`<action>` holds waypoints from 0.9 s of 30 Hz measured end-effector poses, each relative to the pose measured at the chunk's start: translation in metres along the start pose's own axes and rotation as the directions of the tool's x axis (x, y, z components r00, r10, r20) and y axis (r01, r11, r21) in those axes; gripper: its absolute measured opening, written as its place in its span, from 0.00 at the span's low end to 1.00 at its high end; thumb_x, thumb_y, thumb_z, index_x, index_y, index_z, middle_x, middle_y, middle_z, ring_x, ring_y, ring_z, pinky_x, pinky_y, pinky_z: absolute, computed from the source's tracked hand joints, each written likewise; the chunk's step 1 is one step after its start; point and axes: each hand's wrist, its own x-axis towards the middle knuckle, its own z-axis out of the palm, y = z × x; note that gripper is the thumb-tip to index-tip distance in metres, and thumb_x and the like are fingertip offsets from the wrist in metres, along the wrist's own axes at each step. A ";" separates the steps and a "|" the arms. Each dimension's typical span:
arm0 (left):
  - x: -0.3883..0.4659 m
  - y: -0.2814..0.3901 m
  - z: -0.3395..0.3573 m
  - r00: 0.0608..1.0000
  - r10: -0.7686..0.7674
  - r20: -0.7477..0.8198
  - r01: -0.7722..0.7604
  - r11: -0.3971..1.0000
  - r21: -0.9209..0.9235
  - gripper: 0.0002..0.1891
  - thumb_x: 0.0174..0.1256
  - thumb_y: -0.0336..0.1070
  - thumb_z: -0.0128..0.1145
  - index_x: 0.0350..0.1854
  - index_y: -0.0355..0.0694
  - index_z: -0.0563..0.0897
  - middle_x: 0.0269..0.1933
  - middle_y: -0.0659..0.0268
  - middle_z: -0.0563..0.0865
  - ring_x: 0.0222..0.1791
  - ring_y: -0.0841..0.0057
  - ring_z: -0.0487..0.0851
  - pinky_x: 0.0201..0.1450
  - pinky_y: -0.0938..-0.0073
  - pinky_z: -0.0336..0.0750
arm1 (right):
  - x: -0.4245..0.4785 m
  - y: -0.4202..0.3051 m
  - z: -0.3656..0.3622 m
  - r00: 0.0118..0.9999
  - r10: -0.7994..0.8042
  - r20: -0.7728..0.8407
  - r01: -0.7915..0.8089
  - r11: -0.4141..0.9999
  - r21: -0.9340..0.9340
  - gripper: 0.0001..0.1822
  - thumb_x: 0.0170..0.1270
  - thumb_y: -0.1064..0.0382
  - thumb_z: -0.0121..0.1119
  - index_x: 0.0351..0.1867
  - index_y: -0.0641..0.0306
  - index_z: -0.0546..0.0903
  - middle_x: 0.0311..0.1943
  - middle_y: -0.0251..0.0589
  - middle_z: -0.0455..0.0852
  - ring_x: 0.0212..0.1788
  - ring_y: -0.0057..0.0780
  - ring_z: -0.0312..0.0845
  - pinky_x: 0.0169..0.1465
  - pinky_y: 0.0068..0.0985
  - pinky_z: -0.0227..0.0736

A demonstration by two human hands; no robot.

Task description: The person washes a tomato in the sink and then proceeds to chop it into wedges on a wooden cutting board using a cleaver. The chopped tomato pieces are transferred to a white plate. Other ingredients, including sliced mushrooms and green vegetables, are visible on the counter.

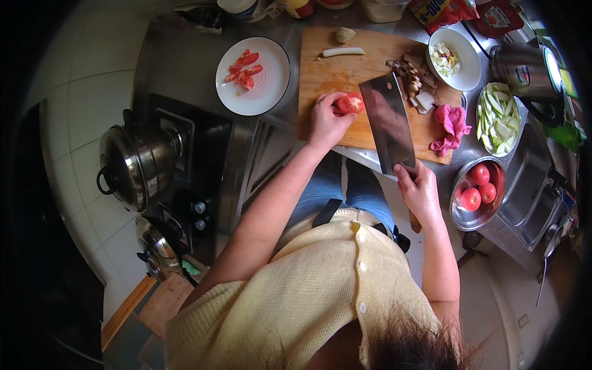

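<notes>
My left hand (330, 121) grips a cut tomato (351, 103) over the wooden cutting board (323, 74), its cut face toward the knife. In my right hand (418, 192) is the wooden handle of a Chinese cleaver (388, 122). The broad blade stands just right of the tomato; whether they touch I cannot tell. Tomato wedges (245, 71) lie on a white plate (273, 95) left of the board. On the board's far part rest a white stalk piece (343, 52) and a knobby pale root (345, 34). Sliced brown-and-white pieces (416, 83) are heaped at its right.
A pink cloth (449, 127) lies on the board's right edge. Beyond it are a bowl of chopped pieces (469, 69), a dish of green slices (499, 120), a metal bowl of tomatoes (462, 219), a kettle (525, 69) and a sink (527, 208). A lidded pot (134, 162) stands on the stove at left.
</notes>
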 end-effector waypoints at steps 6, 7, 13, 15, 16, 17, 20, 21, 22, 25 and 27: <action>0.003 0.006 -0.004 0.998 0.037 0.044 -0.039 0.998 0.049 0.21 0.41 0.28 0.71 0.42 0.33 0.84 0.42 0.54 0.84 0.44 0.59 0.84 0.50 0.68 0.78 | -0.003 0.004 -0.009 0.973 0.148 0.177 -0.164 0.983 0.085 0.14 0.71 0.60 0.59 0.33 0.68 0.73 0.13 0.33 0.74 0.14 0.17 0.66 0.20 0.23 0.61; 0.003 0.008 -0.005 0.998 0.034 0.051 -0.037 0.998 0.057 0.21 0.41 0.28 0.71 0.42 0.33 0.84 0.42 0.54 0.84 0.43 0.59 0.84 0.50 0.68 0.78 | -0.003 0.005 -0.008 0.972 0.146 0.185 -0.167 0.981 0.102 0.14 0.72 0.60 0.58 0.33 0.68 0.73 0.13 0.33 0.73 0.13 0.17 0.65 0.20 0.23 0.60; 0.005 0.012 -0.009 0.993 0.028 0.118 -0.039 0.995 0.089 0.21 0.42 0.28 0.71 0.45 0.34 0.84 0.43 0.55 0.82 0.43 0.61 0.84 0.49 0.69 0.79 | 0.013 0.008 -0.004 0.962 0.165 0.219 -0.187 0.979 0.085 0.15 0.72 0.58 0.58 0.32 0.66 0.71 0.13 0.32 0.73 0.13 0.17 0.66 0.19 0.22 0.61; 0.005 0.014 -0.009 0.989 0.040 0.141 -0.053 0.995 0.085 0.22 0.43 0.27 0.70 0.46 0.34 0.84 0.44 0.55 0.82 0.43 0.62 0.84 0.48 0.70 0.80 | 0.024 0.006 -0.004 0.940 0.193 0.282 -0.254 0.946 0.199 0.14 0.72 0.58 0.59 0.32 0.65 0.71 0.15 0.31 0.72 0.14 0.17 0.66 0.20 0.21 0.62; 0.005 0.015 -0.009 0.988 0.030 0.149 -0.041 0.997 0.071 0.22 0.43 0.27 0.70 0.46 0.34 0.84 0.44 0.55 0.82 0.43 0.62 0.84 0.48 0.70 0.80 | 0.029 0.006 -0.004 0.928 0.203 0.314 -0.288 0.923 0.254 0.14 0.71 0.59 0.59 0.32 0.65 0.71 0.15 0.30 0.72 0.15 0.17 0.66 0.20 0.21 0.62; 0.005 0.017 -0.009 0.987 0.019 0.157 -0.028 0.998 0.057 0.22 0.43 0.27 0.70 0.46 0.34 0.84 0.44 0.55 0.82 0.43 0.62 0.84 0.48 0.71 0.80 | 0.033 0.004 -0.005 0.919 0.223 0.325 -0.316 0.910 0.269 0.14 0.70 0.58 0.60 0.32 0.63 0.72 0.16 0.30 0.72 0.15 0.16 0.65 0.20 0.20 0.62; 0.004 0.019 -0.010 0.986 0.004 0.166 -0.013 0.999 0.049 0.22 0.44 0.26 0.70 0.47 0.34 0.84 0.45 0.55 0.82 0.44 0.62 0.84 0.48 0.70 0.80 | 0.041 0.001 -0.009 0.899 0.270 0.345 -0.380 0.873 0.305 0.13 0.69 0.59 0.63 0.32 0.59 0.72 0.18 0.28 0.71 0.15 0.14 0.62 0.20 0.19 0.62; 0.005 0.019 -0.011 0.987 0.003 0.163 -0.012 0.999 0.053 0.22 0.44 0.26 0.70 0.47 0.34 0.84 0.45 0.55 0.82 0.44 0.62 0.84 0.48 0.70 0.80 | 0.042 0.000 -0.010 0.886 0.271 0.377 -0.406 0.846 0.346 0.12 0.69 0.59 0.62 0.33 0.59 0.71 0.18 0.28 0.70 0.15 0.14 0.61 0.19 0.19 0.62; 0.005 0.018 -0.011 0.983 0.013 0.185 -0.030 0.996 0.089 0.23 0.46 0.23 0.69 0.49 0.32 0.82 0.47 0.58 0.81 0.45 0.66 0.85 0.49 0.73 0.81 | 0.042 -0.002 -0.011 0.872 0.270 0.407 -0.433 0.815 0.386 0.12 0.69 0.59 0.62 0.33 0.58 0.71 0.18 0.27 0.70 0.15 0.13 0.60 0.19 0.18 0.61; 0.005 0.019 -0.012 0.973 0.034 0.228 -0.077 0.980 0.184 0.26 0.50 0.17 0.66 0.55 0.30 0.79 0.50 0.63 0.78 0.48 0.74 0.85 0.49 0.79 0.81 | 0.039 -0.002 -0.013 0.836 0.282 0.470 -0.509 0.719 0.473 0.11 0.70 0.61 0.61 0.34 0.59 0.71 0.19 0.27 0.70 0.15 0.13 0.60 0.19 0.17 0.62; 0.003 0.021 -0.012 0.973 0.039 0.229 -0.092 0.970 0.226 0.26 0.50 0.18 0.66 0.56 0.31 0.79 0.50 0.63 0.78 0.45 0.75 0.85 0.46 0.80 0.81 | 0.037 0.002 -0.012 0.825 0.268 0.498 -0.530 0.673 0.516 0.11 0.70 0.61 0.61 0.34 0.60 0.71 0.19 0.27 0.70 0.15 0.13 0.60 0.19 0.17 0.62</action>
